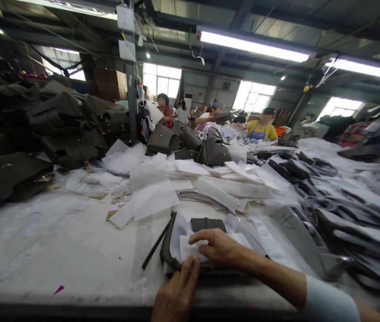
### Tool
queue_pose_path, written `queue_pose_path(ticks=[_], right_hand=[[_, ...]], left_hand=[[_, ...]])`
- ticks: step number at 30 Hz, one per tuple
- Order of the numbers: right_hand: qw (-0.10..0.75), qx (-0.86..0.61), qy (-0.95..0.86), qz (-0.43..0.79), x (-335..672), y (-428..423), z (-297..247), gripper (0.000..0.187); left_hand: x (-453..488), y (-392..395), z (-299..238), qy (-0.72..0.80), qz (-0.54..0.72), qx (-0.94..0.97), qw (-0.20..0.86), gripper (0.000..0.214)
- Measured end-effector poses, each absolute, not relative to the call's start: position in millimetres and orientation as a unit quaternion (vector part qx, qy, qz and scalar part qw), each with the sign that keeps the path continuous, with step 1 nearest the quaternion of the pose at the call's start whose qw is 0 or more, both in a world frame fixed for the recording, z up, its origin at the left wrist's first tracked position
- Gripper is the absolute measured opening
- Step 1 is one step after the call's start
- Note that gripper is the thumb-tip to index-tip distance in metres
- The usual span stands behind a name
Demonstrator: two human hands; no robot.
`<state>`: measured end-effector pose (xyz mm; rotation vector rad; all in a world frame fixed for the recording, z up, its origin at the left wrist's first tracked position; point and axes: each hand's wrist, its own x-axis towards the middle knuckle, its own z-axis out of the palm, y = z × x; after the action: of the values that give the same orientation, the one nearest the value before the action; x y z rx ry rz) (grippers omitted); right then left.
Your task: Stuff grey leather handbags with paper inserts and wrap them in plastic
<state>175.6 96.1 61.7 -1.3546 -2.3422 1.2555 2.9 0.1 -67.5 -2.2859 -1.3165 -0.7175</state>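
Observation:
A dark grey handbag (168,246) lies flat near the table's front edge, partly covered by white wrapping paper (190,248). My right hand (218,248) rests on the paper, fingers curled and pressing it down against the bag. My left hand (176,290) lies flat at the bag's near edge, fingers stretched out together and touching the paper. A dark strap (156,243) sticks out from the bag's left side. A small grey flap piece (208,223) sits just beyond my right hand.
Loose white paper sheets (152,192) cover the white table (75,250). Piles of dark grey bags stand at left (65,125) and centre back (210,150). Wrapped bags and straps (344,223) fill the right side. Several people work at the far end (262,127).

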Motion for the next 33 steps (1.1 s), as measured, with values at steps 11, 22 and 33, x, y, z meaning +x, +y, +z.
queue_pose_path(ticks=[11,22,33], right_hand=[[-0.026,-0.082,-0.993,-0.086,203.2,151.5,64.6,0.049],[0.156,-0.343,-0.926,-0.016,208.7,162.4,69.7,0.063],[0.036,-0.431,-0.888,0.155,163.6,143.6,26.6,0.089]], left_hand=[[10.8,-7.1,-44.2,-0.488,-0.260,-0.816,0.168,0.058],[13.1,-9.5,-40.3,-0.499,-0.261,-0.814,0.139,0.058],[13.9,-9.6,-42.1,-0.508,-0.256,-0.813,0.125,0.062]])
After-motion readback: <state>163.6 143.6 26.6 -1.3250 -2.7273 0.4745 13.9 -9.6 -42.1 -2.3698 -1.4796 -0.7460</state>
